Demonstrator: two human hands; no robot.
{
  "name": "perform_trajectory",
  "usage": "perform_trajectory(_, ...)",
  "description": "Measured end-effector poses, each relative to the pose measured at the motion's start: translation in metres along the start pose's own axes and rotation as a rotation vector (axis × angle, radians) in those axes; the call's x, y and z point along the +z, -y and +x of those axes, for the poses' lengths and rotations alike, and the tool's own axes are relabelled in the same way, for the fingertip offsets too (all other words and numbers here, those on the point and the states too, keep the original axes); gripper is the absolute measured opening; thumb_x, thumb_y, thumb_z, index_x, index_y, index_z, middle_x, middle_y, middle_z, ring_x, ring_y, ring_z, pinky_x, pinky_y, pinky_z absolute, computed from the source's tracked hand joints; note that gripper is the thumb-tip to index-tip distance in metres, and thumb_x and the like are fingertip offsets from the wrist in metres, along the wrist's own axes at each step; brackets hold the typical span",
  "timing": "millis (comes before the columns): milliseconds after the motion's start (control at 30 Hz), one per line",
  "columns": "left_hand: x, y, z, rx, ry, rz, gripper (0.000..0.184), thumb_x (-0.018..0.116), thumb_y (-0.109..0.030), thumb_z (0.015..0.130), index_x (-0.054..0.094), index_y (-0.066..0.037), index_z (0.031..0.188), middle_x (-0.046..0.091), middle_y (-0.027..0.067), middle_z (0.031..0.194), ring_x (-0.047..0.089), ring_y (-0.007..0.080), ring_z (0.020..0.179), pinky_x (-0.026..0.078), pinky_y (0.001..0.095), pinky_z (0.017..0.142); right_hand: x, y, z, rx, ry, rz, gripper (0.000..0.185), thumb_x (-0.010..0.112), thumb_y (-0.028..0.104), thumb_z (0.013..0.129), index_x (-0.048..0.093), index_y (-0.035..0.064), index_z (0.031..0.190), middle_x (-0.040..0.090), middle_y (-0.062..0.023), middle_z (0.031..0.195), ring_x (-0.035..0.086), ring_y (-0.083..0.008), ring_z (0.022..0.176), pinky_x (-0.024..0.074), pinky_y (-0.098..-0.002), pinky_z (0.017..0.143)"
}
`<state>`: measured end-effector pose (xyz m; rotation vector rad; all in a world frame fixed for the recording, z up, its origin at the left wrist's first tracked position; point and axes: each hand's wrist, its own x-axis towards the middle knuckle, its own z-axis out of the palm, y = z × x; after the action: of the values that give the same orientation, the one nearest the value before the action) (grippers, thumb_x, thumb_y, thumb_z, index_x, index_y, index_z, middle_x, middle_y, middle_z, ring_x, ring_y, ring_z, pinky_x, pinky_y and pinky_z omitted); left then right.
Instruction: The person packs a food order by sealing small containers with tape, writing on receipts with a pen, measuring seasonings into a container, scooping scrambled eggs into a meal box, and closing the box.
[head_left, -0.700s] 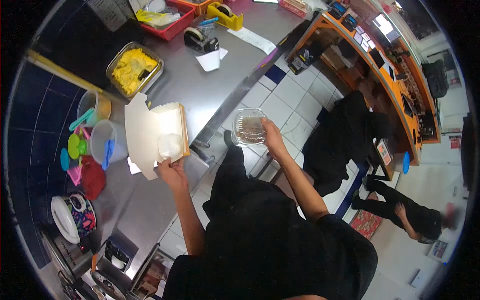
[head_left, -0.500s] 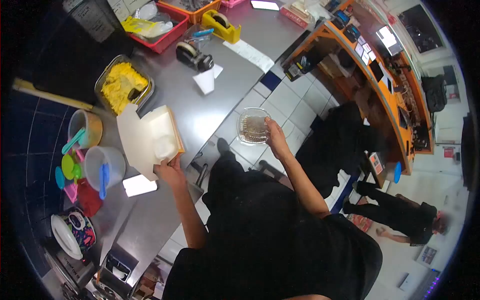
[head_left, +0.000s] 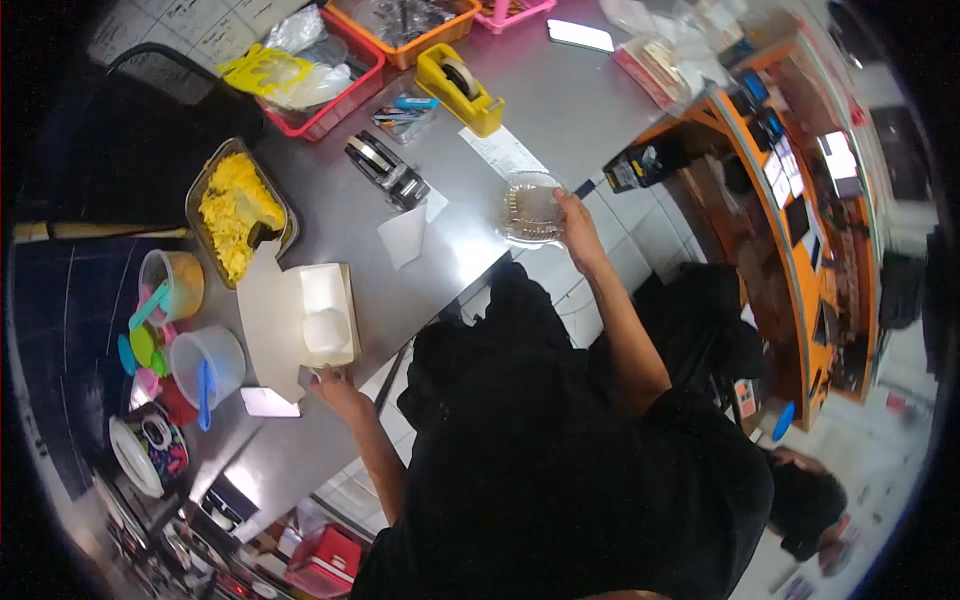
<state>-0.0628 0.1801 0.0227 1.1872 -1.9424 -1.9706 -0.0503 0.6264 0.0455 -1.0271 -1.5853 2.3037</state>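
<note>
My left hand [head_left: 338,388] grips the lower edge of an open paper box [head_left: 345,290], its lid folded out to the left. Inside the box lies a white rounded item [head_left: 326,330]. My right hand [head_left: 578,228] pinches the right edge of a clear plastic container [head_left: 533,208] with something brownish in it, near the counter's front edge. Behind the box a metal tray [head_left: 290,225] holds yellow food [head_left: 235,210] with a dark utensil in it.
On the steel counter [head_left: 320,190] are a black tape dispenser [head_left: 385,170], a yellow one [head_left: 458,90], a red basket [head_left: 320,115], and tubs [head_left: 205,365] at the left. A phone [head_left: 580,37] lies farther back. People in dark clothes [head_left: 805,500] are at the right.
The view has shifted along the counter. My right hand has brought the clear container from over the floor to the counter's edge. My left hand still grips the box.
</note>
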Motion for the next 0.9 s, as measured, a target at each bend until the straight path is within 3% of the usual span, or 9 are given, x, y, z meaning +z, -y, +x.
perform_trajectory(67, 0.012, -0.004, -0.038, 0.25, -0.171, 0.306, 0.05, 0.052, -0.007, 0.094, 0.038, 0.001, 0.141, 0.049, 0.0131, 0.118, 0.052, 0.0235, 0.104, 0.046, 0.0382, 0.09, 0.008, 0.02, 0.013, 0.012, 0.125, -0.095, 0.041, 0.057, 0.045, 0.101, 0.062, 0.008, 0.118, 0.064, -0.0011, 0.106, 0.059, -0.0112, 0.097, 0.0475, -0.0279, 0.084)
perform_trajectory(100, 0.02, 0.002, -0.052, 0.611, -0.178, 0.399, 0.044, 0.05, -0.002, 0.092, 0.044, 0.003, 0.136, 0.048, 0.0093, 0.107, 0.048, 0.0197, 0.098, 0.044, 0.0347, 0.086, 0.01, 0.028, 0.019, 0.015, 0.182, -0.142, 0.041, 0.057, 0.045, 0.102, 0.062, 0.0083, 0.121, 0.064, -0.001, 0.109, 0.059, -0.011, 0.098, 0.0474, -0.028, 0.085)
perform_trajectory(133, 0.04, -0.008, -0.076, 0.654, -0.053, 0.304, 0.038, 0.052, -0.001, 0.094, 0.049, 0.002, 0.131, 0.051, 0.0074, 0.103, 0.051, 0.0191, 0.094, 0.046, 0.0335, 0.085, 0.011, 0.033, 0.027, 0.013, 0.238, -0.189, 0.042, 0.057, 0.044, 0.102, 0.061, 0.0085, 0.123, 0.064, -0.0009, 0.111, 0.059, -0.0108, 0.099, 0.0474, -0.028, 0.085)
perform_trajectory(233, 0.118, -0.011, -0.103, 0.276, 0.592, 0.015, 0.042, 0.059, -0.029, 0.102, 0.053, -0.001, 0.133, 0.059, 0.015, 0.123, 0.061, 0.0227, 0.11, 0.055, 0.0363, 0.086, 0.018, 0.026, 0.047, 0.095, 0.401, -0.193, 0.045, 0.056, 0.044, 0.102, 0.059, 0.0078, 0.128, 0.063, 0.0004, 0.113, 0.057, -0.0107, 0.1, 0.0459, -0.0282, 0.083)
perform_trajectory(300, 0.182, -0.011, -0.124, -0.058, 0.806, -0.195, 0.057, 0.059, -0.027, 0.101, 0.036, -0.003, 0.147, 0.053, 0.0212, 0.135, 0.059, 0.0311, 0.119, 0.053, 0.0426, 0.098, 0.026, 0.034, 0.05, 0.142, 0.493, -0.199, 0.047, 0.054, 0.044, 0.103, 0.057, 0.0071, 0.132, 0.062, -0.0006, 0.116, 0.055, -0.0101, 0.103, 0.0456, -0.029, 0.083)
perform_trajectory(400, 0.255, 0.002, -0.134, 0.023, 0.867, 0.02, 0.062, 0.061, -0.023, 0.1, 0.03, -0.001, 0.15, 0.051, 0.0194, 0.138, 0.054, 0.0296, 0.124, 0.048, 0.0406, 0.104, 0.02, 0.029, 0.078, 0.082, 0.649, -0.235, 0.049, 0.055, 0.044, 0.102, 0.057, 0.0058, 0.133, 0.063, -0.001, 0.115, 0.055, -0.0116, 0.105, 0.0458, -0.0293, 0.084)
perform_trajectory(500, 0.3, -0.012, -0.15, 0.002, 0.85, -0.085, 0.061, 0.062, -0.02, 0.1, 0.031, 0.0, 0.149, 0.051, 0.0173, 0.138, 0.053, 0.0265, 0.125, 0.046, 0.0388, 0.105, 0.019, 0.06, 0.092, 0.15, 0.488, -0.446, 0.052, 0.06, 0.044, 0.1, 0.057, 0.0026, 0.131, 0.065, -0.004, 0.108, 0.058, -0.0138, 0.101, 0.0476, -0.0305, 0.085)
perform_trajectory(667, 0.351, 0.0, -0.141, 0.0, 0.878, -0.053, 0.06, 0.065, -0.023, 0.098, 0.035, 0.001, 0.145, 0.054, 0.0154, 0.133, 0.056, 0.0236, 0.119, 0.047, 0.0358, 0.101, 0.029, 0.07, 0.181, -0.369, 0.182, -0.629, 0.052, 0.067, 0.038, 0.093, 0.063, -0.0028, 0.124, 0.071, -0.0123, 0.097, 0.064, -0.018, 0.088, 0.0516, -0.0335, 0.08)
perform_trajectory(900, 0.395, 0.024, -0.133, -0.057, 0.877, -0.113, 0.059, 0.069, -0.026, 0.095, 0.039, 0.0, 0.138, 0.056, 0.0139, 0.125, 0.058, 0.0213, 0.112, 0.051, 0.0349, 0.093, 0.062, 0.096, 0.224, -0.063, 0.444, -0.738, 0.033, 0.073, 0.031, 0.091, 0.077, 0.0002, 0.102, 0.073, -0.0046, 0.09, 0.059, -0.0092, 0.079, 0.0472, -0.0265, 0.073)
